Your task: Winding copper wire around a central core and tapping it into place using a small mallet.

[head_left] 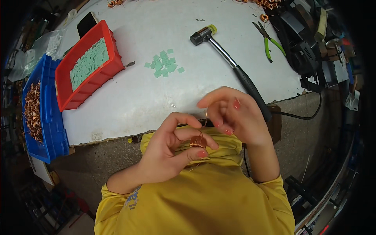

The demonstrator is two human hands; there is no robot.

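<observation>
A small copper-wound ring coil (197, 142) is pinched between the thumb and fingers of my left hand (168, 150), just in front of the table's near edge. Thin copper wire (206, 119) rises from the coil toward my right hand (239, 113). That hand hovers close by on the right, its index finger stretched out and the others loosely bent and apart. Whether the wire touches its fingers is hard to tell. Ahead on the table lies a scattered pile of pale green square pieces (162, 64).
Left, a red bin (105, 74) holds more green squares, beside a blue bin (49, 113) of copper coils. A mallet (227, 55) lies with its black handle behind my right hand. Farther right are green-handled pliers (268, 43) and dark equipment (301, 51). A black phone (86, 25) lies far left.
</observation>
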